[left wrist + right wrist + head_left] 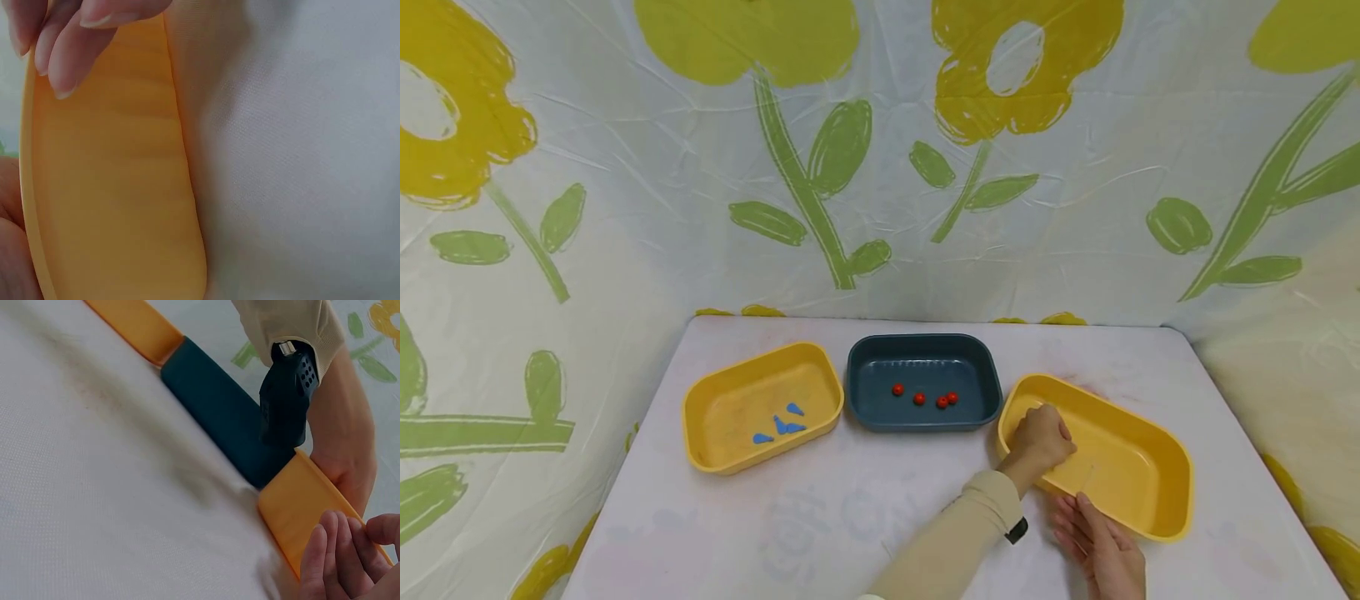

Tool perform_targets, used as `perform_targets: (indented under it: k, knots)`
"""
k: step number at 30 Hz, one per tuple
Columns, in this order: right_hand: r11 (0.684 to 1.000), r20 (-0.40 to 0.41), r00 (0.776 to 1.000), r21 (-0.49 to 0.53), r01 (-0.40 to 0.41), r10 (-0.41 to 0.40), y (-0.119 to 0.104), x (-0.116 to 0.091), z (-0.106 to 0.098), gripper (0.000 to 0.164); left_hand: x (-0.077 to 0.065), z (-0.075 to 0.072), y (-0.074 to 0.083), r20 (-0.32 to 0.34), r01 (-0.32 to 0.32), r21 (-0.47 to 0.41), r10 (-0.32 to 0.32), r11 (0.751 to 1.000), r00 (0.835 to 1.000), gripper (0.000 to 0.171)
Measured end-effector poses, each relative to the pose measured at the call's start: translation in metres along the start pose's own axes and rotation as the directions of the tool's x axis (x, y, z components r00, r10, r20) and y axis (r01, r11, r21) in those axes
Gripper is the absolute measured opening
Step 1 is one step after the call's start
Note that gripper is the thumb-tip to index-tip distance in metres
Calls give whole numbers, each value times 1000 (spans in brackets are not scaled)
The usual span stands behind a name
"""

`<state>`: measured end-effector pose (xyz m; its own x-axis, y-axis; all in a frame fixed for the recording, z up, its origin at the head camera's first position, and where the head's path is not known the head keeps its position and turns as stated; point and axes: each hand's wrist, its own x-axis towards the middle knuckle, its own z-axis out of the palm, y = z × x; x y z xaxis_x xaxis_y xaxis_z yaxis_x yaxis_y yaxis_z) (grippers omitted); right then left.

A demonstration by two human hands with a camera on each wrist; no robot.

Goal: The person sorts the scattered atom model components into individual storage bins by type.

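Observation:
My left hand [1043, 437] reaches into the right-hand yellow tray [1142, 475], its fingers curled and pointing down near the left end. What lies under those fingers is hidden. At the tray's near rim is my right hand [1102, 546], thumb and forefinger pinching a thin pale strand [1089, 477] that sticks up over the tray. Whether it is a thread or a thin stick is unclear. In the right wrist view, the right hand's fingers [337, 553] lie along the outside of the tray wall. The left wrist view catches fingertips [65, 75] against that wall.
A dark teal tray [925, 427] with several small red beads [919, 399] stands in the middle. To the left, another yellow tray [730, 421] holds several blue drop-shaped pieces [781, 425]. A flower-print cloth [887, 208] hangs behind the white table [737, 533].

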<state>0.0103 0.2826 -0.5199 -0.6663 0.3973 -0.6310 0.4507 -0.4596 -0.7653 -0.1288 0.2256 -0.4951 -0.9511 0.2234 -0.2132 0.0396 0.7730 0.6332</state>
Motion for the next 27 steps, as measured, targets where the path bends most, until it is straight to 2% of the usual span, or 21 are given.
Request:
perform_targets:
  k: [2,6,9,12,16,21,24,27]
  knots:
    - [1000,0,1000,-1,1,-1,0,0,0,30,0,2,0,-16,-22,75,23,997,1000,25]
    - [1000,1,1000,0,5,-5,1,-1,0,29,0,4,-1,-20,-39,166,43,985,999,25]
    - [1000,10,1000,9,10,-10,1,0,0,29,1,5,-1,-25,-40,189,46,981,999,25]
    - [1000,18,1000,17,13,-13,1,0,-1,30,1,6,-2,-31,-37,170,42,985,999,25]
    - [1000,31,999,27,16,-17,2,2,-2,30,1,5,-4,-27,-29,100,32,995,999,24]
    - [1000,28,999,21,20,-20,2,1,-2,29,0,0,-5,-15,-12,-28,11,1000,1000,22]
    - [1000,16,1000,0,19,-19,2,1,0,29,-4,-6,-6,-2,-11,-136,10,991,1000,20]
    - [1000,8,1000,-7,16,-16,1,1,1,30,-9,-12,-9,20,-22,-262,28,965,999,18]
